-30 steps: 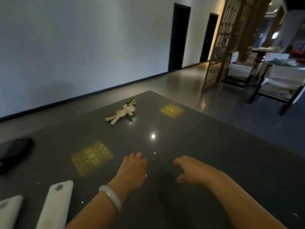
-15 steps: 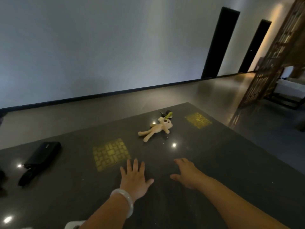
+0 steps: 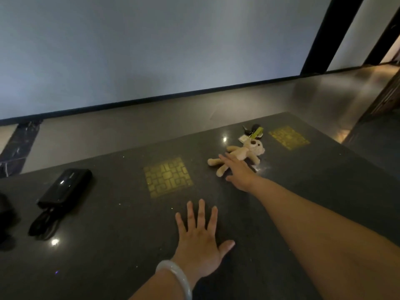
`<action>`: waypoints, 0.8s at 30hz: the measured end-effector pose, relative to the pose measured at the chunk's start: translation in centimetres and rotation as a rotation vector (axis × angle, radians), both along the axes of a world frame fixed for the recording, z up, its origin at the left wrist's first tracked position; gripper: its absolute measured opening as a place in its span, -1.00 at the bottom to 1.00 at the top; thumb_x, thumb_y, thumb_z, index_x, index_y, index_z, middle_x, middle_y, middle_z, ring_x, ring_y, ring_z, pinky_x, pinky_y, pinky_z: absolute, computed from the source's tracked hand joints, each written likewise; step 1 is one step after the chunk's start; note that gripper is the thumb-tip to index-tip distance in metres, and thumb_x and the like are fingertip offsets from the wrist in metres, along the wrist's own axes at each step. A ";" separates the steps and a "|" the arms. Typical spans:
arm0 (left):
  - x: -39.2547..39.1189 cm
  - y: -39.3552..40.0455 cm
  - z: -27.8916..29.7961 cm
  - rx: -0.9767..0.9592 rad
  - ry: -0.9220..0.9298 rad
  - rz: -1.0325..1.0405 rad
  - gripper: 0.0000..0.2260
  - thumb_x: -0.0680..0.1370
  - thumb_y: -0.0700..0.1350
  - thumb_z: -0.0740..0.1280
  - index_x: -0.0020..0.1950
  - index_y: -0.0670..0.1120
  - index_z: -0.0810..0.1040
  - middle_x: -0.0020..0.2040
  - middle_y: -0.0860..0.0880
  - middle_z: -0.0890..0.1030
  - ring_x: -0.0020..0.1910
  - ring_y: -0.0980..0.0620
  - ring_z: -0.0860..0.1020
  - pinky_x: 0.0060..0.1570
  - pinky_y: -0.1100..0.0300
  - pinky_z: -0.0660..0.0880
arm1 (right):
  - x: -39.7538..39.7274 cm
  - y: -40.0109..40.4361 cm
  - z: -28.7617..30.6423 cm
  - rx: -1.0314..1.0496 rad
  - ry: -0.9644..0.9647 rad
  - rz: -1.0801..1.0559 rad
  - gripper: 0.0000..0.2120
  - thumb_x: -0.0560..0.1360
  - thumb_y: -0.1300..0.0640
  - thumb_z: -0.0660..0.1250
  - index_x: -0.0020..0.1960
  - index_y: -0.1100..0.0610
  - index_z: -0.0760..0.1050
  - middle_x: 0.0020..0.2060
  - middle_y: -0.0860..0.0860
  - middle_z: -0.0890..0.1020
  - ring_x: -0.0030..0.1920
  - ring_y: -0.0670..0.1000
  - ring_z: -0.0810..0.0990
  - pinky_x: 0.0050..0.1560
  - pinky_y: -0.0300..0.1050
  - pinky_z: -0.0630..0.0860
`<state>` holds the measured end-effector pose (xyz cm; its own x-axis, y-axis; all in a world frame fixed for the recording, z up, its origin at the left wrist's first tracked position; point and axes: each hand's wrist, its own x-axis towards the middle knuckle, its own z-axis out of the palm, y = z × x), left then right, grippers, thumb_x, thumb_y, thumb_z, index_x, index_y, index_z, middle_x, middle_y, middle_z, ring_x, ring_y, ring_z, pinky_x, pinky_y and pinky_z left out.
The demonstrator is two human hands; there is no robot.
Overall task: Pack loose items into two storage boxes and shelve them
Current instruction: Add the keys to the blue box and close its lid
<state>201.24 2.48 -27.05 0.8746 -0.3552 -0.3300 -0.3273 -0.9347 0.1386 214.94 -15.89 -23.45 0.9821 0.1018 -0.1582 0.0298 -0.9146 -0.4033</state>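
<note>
Reaching out toward 1 o'clock, right hand (image 3: pixel 239 172) lies over the legs of a plush toy (image 3: pixel 242 154), fingers straight and loosely spread; can't tell if fingertips actually touch the fabric or hover just above. Toy's midsection partly hidden by that hand. Toy lies on its back on dark stone table (image 3: pixel 108 245), head toward 1 o'clock; key bunch w/ yellow-green tag (image 3: pixel 254 132) at its head, keys too small to count. Left hand (image 3: pixel 200 241) flat on tabletop at 6 o'clock, palm down, fingers wide, holding nothing; pale bangle (image 3: pixel 176 277) on wrist. At 9 o'clock, black rectangular case (image 3: pixel 66 188) w/ black cord (image 3: pixel 43 224) at its near end; exact type unclear. Dark object at far left edge cut off, unidentifiable. Two yellow patterned inlays (image 3: pixel 167 177) set in table.
</note>
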 end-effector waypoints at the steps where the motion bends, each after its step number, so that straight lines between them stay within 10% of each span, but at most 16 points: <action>1: 0.1 0.0 0.0 0.000 0.010 -0.001 -0.20 0.44 0.50 -0.17 0.52 0.12 -0.36 0.51 -0.07 -0.45 0.43 -0.24 -0.48 0.35 -0.35 -0.38 | 0.3 0.1 -0.5 0.019 -0.004 0.015 -0.34 0.54 0.27 0.28 0.54 -0.03 0.12 0.52 0.07 0.14 0.47 0.21 0.15 0.45 0.11 0.18; 6: 0.1 0.2 -0.3 -0.008 0.003 0.004 -0.20 0.44 0.49 -0.16 0.51 0.13 -0.37 0.50 -0.07 -0.46 0.43 -0.23 -0.48 0.35 -0.33 -0.39 | -2.4 -0.8 -1.3 0.076 -0.170 -0.040 -0.71 0.54 0.26 0.19 0.22 0.08 0.49 0.19 0.06 0.40 0.13 0.09 0.46 0.14 -0.07 0.42; 13: 0.2 0.4 0.4 -0.026 -0.001 -0.013 -0.20 0.46 0.48 -0.13 0.54 0.11 -0.32 0.54 -0.09 -0.39 0.48 -0.25 -0.39 0.37 -0.35 -0.32 | -15.9 -3.6 -0.4 0.250 -0.078 -0.112 -0.63 0.43 0.43 0.22 0.07 0.06 0.57 0.02 -0.16 0.45 0.02 -0.13 0.45 -0.05 -0.48 0.34; 21: -2.6 0.5 1.3 -0.052 -0.008 -0.063 -0.25 0.54 0.38 -0.03 0.58 0.03 -0.22 0.57 -0.11 -0.28 0.51 -0.24 -0.30 0.44 -0.27 -0.22 | -30.1 -6.3 5.5 0.410 0.544 0.039 -0.59 0.42 0.32 0.33 0.02 -0.18 0.63 -0.11 -0.20 0.63 -0.18 -0.25 0.55 -0.13 -0.36 0.49; 24: -5.4 -0.4 1.1 -0.137 -0.052 -0.070 -0.31 0.58 0.31 0.01 0.58 0.02 -0.13 0.59 -0.09 -0.17 0.54 -0.19 -0.24 0.46 -0.23 -0.17 | -31.1 -6.1 6.3 0.430 0.293 -0.196 -0.71 0.47 0.21 0.36 0.02 -0.18 0.57 -0.05 -0.18 0.62 -0.14 -0.18 0.61 -0.16 -0.29 0.54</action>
<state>195.88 2.05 -25.98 0.8608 -0.4542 -0.2295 -0.4006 -0.8829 0.2449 183.85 -21.96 -17.16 0.9102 0.0372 -0.4124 -0.2941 -0.6430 -0.7071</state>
